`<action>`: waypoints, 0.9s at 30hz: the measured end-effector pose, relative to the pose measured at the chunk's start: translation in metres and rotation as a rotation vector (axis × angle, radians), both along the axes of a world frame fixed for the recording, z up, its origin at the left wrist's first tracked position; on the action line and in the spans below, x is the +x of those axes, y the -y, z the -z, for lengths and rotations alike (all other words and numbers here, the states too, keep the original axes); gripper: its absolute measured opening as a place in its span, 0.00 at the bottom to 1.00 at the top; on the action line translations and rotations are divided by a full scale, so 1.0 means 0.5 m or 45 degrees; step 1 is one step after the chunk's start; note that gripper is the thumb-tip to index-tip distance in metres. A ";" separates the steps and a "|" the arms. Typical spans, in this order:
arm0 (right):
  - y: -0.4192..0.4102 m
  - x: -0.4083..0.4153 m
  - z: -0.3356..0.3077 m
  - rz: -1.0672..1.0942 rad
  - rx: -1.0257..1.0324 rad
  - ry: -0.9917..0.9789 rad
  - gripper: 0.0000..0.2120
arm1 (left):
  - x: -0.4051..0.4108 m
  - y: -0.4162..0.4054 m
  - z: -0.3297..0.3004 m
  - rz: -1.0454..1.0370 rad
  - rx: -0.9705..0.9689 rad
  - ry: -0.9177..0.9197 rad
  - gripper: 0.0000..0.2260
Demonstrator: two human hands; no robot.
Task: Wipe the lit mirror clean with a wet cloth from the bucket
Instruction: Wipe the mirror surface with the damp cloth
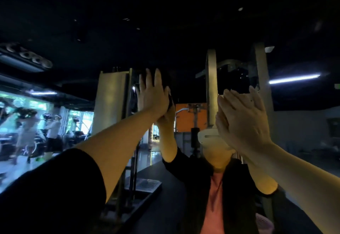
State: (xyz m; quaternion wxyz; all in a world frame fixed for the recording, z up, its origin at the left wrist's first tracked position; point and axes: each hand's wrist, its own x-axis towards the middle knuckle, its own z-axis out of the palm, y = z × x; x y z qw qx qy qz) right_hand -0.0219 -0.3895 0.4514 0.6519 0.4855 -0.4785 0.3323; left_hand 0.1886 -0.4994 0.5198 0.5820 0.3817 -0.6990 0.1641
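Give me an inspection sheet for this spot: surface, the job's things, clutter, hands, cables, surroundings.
Surface: mirror fills the view ahead, showing the person's reflection and a dim gym.
Job's things: no cloth or bucket seen; a pink object at the lower right edge cannot be identified.
Clutter: nothing seen.
Hands: left hand raised, fingers straight, palm meeting its reflection on the glass, holding nothing; right hand likewise flat against its reflection, holding nothing.
Cables: nothing seen.
Surroundings: reflected weight machine frame, orange panel, strip light, exercise bikes with people by bright windows at left; dark ceiling.
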 end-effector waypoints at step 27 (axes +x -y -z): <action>-0.108 -0.178 -0.011 0.006 0.173 -0.089 0.21 | -0.306 -0.186 -0.075 0.022 -0.319 0.294 0.28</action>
